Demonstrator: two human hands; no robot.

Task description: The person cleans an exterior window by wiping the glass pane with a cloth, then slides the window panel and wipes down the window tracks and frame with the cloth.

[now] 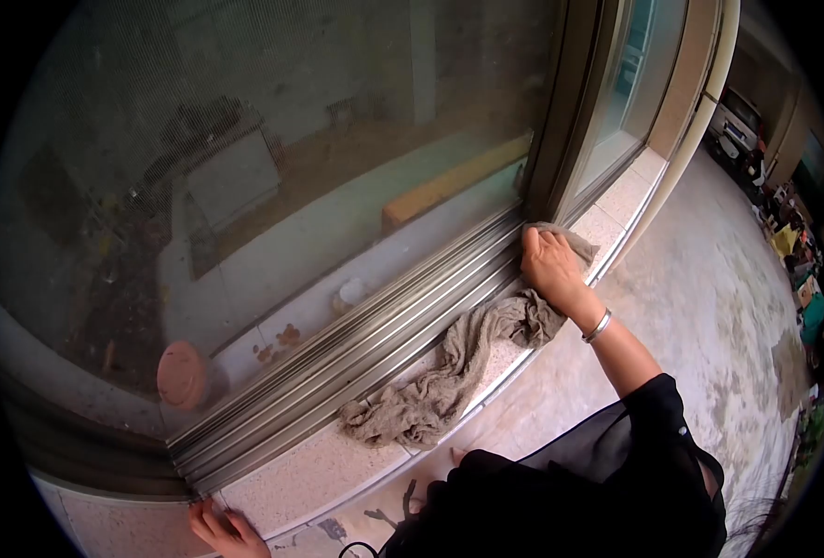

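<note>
My right hand, with a silver bangle at the wrist, is closed on a bunched grey-brown rag. It presses into the far corner of the metal window track, against the upright frame. A long crumpled length of similar cloth trails along the tiled sill; whether it joins the piece in my hand is hidden. My left hand rests on the sill by the near end of the track, fingers laid out on the edge, holding nothing.
A dusty window screen rises beside the track. Behind it show an orange-yellow bar and a round pink object. The upright frame bounds the far end. Below the sill lies a concrete floor, with piled items along the right.
</note>
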